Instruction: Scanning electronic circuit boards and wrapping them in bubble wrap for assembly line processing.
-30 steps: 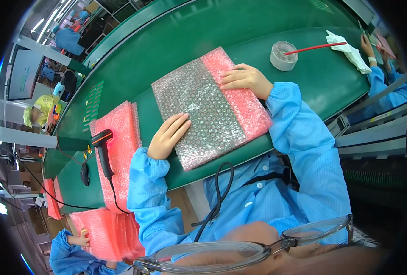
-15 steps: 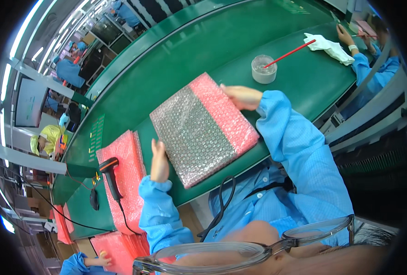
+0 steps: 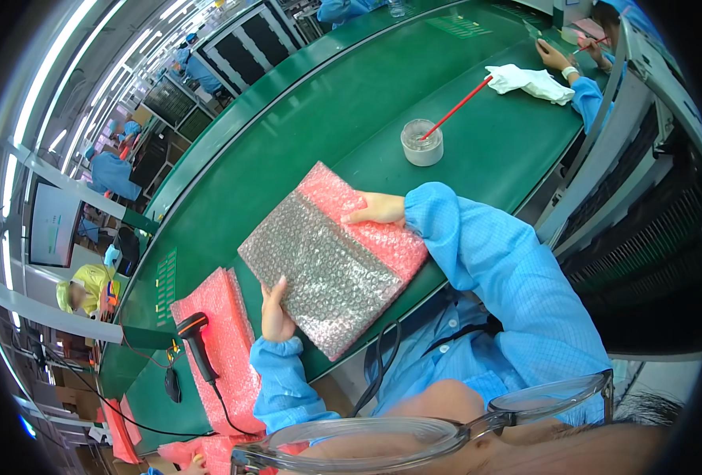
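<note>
Bubble-wrap packet (partly pink) between hands

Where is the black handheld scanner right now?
In the head view, the scanner lies at lower left on the pink bubble-wrap sheets, between the black mouse and the person's left hand.

A long green workbench curves across the room; beyond its far edge stands a dark cabinet with pale stripes; rows of bright ceiling tubes recede at upper left; a flat screen shows between 2 pale beams; black ribbed panelling fills the right.
</note>
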Motion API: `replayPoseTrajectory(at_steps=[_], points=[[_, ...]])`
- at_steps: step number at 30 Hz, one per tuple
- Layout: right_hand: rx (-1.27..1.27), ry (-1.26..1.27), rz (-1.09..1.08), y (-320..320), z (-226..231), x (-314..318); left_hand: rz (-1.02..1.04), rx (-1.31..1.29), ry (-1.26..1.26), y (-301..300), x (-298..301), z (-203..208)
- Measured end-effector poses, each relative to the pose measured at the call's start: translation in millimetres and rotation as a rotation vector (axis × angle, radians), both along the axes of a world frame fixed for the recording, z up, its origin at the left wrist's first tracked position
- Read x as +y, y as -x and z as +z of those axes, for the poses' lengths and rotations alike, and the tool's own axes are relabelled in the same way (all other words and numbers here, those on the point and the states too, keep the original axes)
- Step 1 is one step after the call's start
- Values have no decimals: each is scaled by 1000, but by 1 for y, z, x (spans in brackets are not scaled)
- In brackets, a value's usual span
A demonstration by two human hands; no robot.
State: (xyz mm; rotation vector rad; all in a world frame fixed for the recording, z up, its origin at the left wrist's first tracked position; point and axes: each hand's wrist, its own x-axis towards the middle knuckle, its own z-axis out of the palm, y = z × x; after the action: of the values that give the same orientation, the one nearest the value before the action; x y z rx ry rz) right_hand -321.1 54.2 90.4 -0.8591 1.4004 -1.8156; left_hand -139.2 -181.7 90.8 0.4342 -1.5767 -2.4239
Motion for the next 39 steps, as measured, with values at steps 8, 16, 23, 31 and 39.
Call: replayPoseTrajectory(at_steps=[8,16,23,31,39], points=[[22,-155,23,13,-19,-3,7,-57,-122,-15,-7,-13],[-259,122,299,3,-1,-4,155,12,-275,-79,22,8],[-135,-95,89,4,18,-1,418,42,-408,-213,31,24],[46,-358,-4,33,-36,-15,1002,399,-267,-291,38,6],[122,-381,-44,34,-47,-12,1308,746,42,-287,16,30]])
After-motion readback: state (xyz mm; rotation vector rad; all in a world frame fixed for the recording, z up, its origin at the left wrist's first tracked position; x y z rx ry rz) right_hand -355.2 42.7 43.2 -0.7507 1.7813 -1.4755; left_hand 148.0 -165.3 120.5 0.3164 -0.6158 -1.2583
